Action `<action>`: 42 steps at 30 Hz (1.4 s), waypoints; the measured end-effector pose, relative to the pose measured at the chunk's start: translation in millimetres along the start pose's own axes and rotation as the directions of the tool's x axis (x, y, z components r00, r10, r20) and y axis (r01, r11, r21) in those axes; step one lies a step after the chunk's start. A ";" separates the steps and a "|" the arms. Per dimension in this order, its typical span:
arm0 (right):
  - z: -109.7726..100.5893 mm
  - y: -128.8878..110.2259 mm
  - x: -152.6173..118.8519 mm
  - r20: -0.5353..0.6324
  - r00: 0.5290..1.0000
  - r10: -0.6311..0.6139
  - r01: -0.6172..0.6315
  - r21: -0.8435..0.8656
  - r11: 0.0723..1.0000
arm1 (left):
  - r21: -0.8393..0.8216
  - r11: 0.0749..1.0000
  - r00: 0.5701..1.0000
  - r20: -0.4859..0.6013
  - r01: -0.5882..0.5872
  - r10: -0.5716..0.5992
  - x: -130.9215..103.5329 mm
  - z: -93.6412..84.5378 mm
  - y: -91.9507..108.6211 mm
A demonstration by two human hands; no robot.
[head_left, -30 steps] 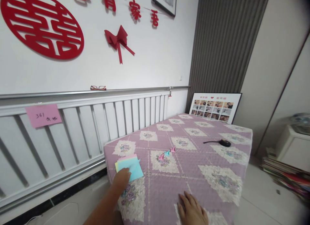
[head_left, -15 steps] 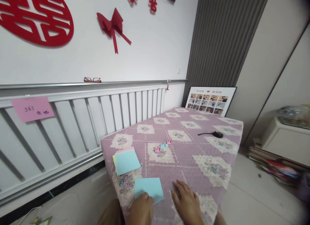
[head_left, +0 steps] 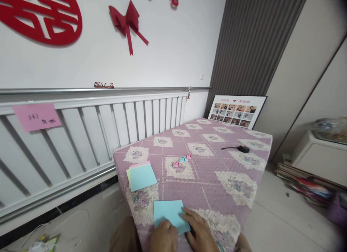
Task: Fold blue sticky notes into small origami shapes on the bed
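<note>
Holding a blue sheet (head_left: 170, 211) by its near edge with the left hand (head_left: 164, 235), curled tight, knuckles up, at the near end of a desk (head_left: 179, 190). Touching the same sheet's right edge with the fingertips of the right hand (head_left: 200, 232), angled in from the near right, back upward and gently bent; impossible to tell from above whether pinching with the thumb. Placed close together, just apart. Surrounded farther out by a stack (head_left: 142, 176) of blue, pink and yellow sheets toward the desk's left edge, three clips (head_left: 183, 159) in a row near the middle and a black tape measure (head_left: 243, 149) on the right. Flanked on the left by a radiator (head_left: 132, 122) bearing a pink note (head_left: 37, 117).
</note>
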State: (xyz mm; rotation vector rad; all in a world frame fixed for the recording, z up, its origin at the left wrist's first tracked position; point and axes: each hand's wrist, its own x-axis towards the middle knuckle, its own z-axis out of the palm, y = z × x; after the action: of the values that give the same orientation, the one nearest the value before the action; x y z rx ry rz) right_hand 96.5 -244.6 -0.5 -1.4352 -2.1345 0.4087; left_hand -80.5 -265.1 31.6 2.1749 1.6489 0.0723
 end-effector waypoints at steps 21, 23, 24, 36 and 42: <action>-6.2 -5.6 1.4 0.013 0.997 0.080 -0.081 0.136 0.987 | -0.236 0.972 0.915 -0.393 -0.005 -0.090 -10.2 22.5 -69.5; -5.1 -7.5 2.6 -0.004 0.993 0.115 -0.113 0.137 0.984 | -0.222 0.974 0.917 -0.379 0.042 -0.126 -9.1 23.4 -67.9; -4.4 -9.1 3.6 -0.015 0.991 0.131 -0.127 0.133 0.983 | -0.218 0.974 0.917 -0.373 0.064 -0.143 -8.5 23.7 -67.6; 4.0 -15.4 12.5 -0.099 0.956 0.277 -0.264 0.127 0.956 | -0.058 0.997 0.930 -0.365 -0.056 0.031 -5.5 39.1 -58.8; 8.1 -12.7 13.1 -0.093 0.957 0.275 -0.266 0.095 0.959 | 0.050 0.919 0.915 -0.092 -0.391 0.394 8.4 44.7 -37.3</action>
State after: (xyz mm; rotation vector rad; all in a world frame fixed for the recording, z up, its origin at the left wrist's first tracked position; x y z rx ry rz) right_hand 78.3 -237.2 2.9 -1.6696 -1.8225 0.5029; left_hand -99.3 -261.9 -24.0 2.5332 1.2410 0.2759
